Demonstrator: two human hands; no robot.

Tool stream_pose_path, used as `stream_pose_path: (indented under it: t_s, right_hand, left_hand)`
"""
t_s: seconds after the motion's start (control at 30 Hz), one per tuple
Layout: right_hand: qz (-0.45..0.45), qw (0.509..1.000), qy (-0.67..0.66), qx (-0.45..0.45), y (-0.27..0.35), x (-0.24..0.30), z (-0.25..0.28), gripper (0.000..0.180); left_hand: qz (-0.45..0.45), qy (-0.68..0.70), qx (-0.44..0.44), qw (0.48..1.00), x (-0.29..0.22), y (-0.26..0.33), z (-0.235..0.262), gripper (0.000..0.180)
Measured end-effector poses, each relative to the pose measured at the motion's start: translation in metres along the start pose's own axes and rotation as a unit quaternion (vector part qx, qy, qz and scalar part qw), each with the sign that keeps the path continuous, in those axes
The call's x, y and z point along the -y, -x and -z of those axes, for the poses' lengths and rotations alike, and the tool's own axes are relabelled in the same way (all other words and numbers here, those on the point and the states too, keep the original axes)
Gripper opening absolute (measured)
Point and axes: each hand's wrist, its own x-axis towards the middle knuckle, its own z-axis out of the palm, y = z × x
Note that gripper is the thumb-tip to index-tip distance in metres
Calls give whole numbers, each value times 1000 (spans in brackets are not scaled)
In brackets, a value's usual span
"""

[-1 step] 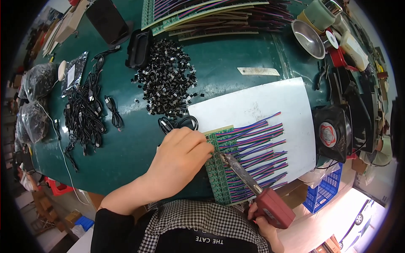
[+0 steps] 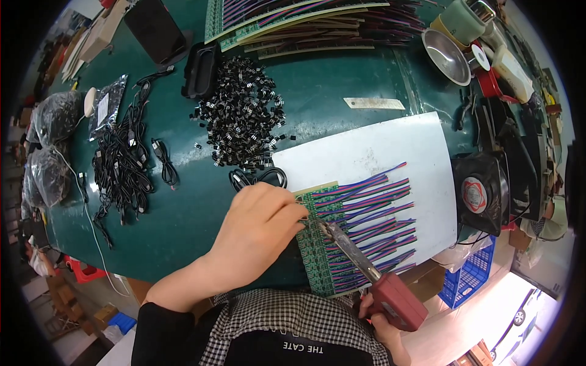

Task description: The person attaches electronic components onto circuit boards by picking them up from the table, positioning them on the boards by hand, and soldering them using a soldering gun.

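On a white sheet (image 2: 366,146) lies a panel of green circuit boards (image 2: 317,268), with rows of blue, red and black wires (image 2: 381,213) reaching right from it. My left hand (image 2: 253,229) is at the panel's upper left edge, its fingers pinched together. What they grip is hidden. A coiled black cable (image 2: 278,177) sits just beyond its knuckles. My right hand (image 2: 386,332) is closed around the red handle of a soldering gun (image 2: 397,302). The gun's metal tip touches or hovers just over the boards near my left fingertips; I cannot tell which.
A heap of small black connectors (image 2: 244,116) lies beyond my left hand, with bundled black cables (image 2: 125,165) farther left. More wired panels (image 2: 305,30) are stacked at the back. A black fan (image 2: 479,195) and a metal bowl (image 2: 445,58) stand right. A blade (image 2: 373,104) lies behind the sheet.
The fingers of my left hand have shifted very slightly to the left at the board's edge. The soldering gun and the panel look the same.
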Motion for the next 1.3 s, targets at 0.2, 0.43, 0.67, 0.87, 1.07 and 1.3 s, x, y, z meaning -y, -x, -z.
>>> stream_pose_path:
  t_s: [0.2, 0.43, 0.67, 0.87, 1.07, 1.3]
  right_hand:
    - [20, 1000, 0, -9, 1, -1, 1, 49]
    - [12, 999, -42, -29, -1, 5, -5, 54]
    - [20, 997, -60, -39, -2, 5, -6, 55]
    - [25, 997, -64, -42, -1, 3, -6, 56]
    - [12, 998, -56, -37, 1, 3, -3, 55]
    - [21, 996, -77, -50, -1, 2, -5, 52]
  left_hand:
    - [49, -20, -17, 998, -1, 13, 1, 26]
    - [14, -29, -10, 999, 1, 7, 5, 25]
    - [-22, -39, 22, 999, 6, 4, 9, 17]
    - [21, 15, 89, 996, 6, -10, 17, 15]
    - [-112, -77, 37, 990, 14, -5, 4, 18]
    - [-159, -84, 17, 984, 13, -4, 2, 28]
